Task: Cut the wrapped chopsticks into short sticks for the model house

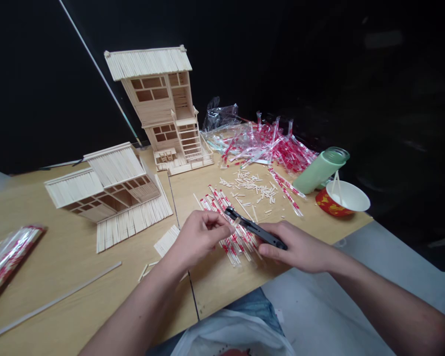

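Nearest my head camera lies a white plastic bag (232, 337) across the person's lap, with a denim knee (255, 307) just beyond it; past that, over the pale wooden table (222, 289), the left hand (202, 238) has its fingertips (222, 228) pressed together at the upper end of a slim black tool (254, 228), pinching something small there, perhaps a pale stick, though I cannot tell exactly what; the right hand (296, 247) is curled around the tool's lower end, gripping it with the thumb and fingers; the tool sits centre frame, its long axis running from upper left to lower right, its upper end pointing upper left, just above a heap of red-printed chopsticks (232, 242); I judge that the work goes best with the right hand steady and the left making small, square movements, clear of that heap; further up lie a scatter of cut stick pieces (252, 185) and crumpled red-and-clear wrappers (259, 143); at upper left stands a stick-built model house (163, 109), with a second model (104, 183) on its side below it; at right are a pale green flask (321, 170) and a red-and-gold bowl (341, 200); at lower left lies a wrapped chopstick pack (7, 262).
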A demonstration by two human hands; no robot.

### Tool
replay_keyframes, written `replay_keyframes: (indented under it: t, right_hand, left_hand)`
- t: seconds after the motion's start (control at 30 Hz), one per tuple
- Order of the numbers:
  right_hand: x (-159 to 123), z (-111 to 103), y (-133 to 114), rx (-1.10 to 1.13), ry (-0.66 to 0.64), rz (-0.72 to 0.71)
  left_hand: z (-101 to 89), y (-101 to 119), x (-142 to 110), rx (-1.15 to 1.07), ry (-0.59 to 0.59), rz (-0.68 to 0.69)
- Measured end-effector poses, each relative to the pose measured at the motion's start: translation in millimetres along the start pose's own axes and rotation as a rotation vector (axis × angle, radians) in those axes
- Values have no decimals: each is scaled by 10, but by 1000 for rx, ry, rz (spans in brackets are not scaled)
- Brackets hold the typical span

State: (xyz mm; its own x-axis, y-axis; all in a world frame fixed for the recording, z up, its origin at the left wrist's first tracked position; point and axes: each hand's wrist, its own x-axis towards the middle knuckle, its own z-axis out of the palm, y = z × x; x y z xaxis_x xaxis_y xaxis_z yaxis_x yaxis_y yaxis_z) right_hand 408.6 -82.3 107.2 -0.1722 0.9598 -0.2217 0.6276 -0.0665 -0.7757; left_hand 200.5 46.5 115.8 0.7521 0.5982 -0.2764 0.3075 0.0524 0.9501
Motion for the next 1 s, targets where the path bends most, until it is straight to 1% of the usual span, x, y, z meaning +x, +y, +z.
replay_keyframes:
  t: [0.17,0.3,0.43,0.5,0.57,0.67,0.73,0.77,0.87,0.93,1.0]
  right_hand:
    - [6,-29,-10,-43,47,12]
    - [11,-15,21,-66,69,21]
    - [36,57,106,-80,80,51]
    - [57,92,152,-71,106,80]
    - [79,104,200,-20,155,143]
    - [94,64,272,196,185,260]
    - [89,16,302,320,165,239]
    - [83,-7,305,324,159,199]
    - [61,-43,243,151,179,94]
    - [47,-38,150,48,185,82]
    - [35,-20,35,1,179,76]
  left_hand:
    - [22,17,18,103,35,101]
    - [34,10,35,124,43,96]
    - [48,-27,72,133,37,89]
    - [61,-43,90,164,51,86]
    - [75,-49,94,218,86,109]
    - [91,-42,62,354,168,223]
    - [95,-33,24,438,208,294]
    - [95,-29,4,463,219,318]
    - [89,-20,-47,491,243,364]
    - [82,-21,-72,504,262,385]
    - [72,-29,-94,522,284,399]
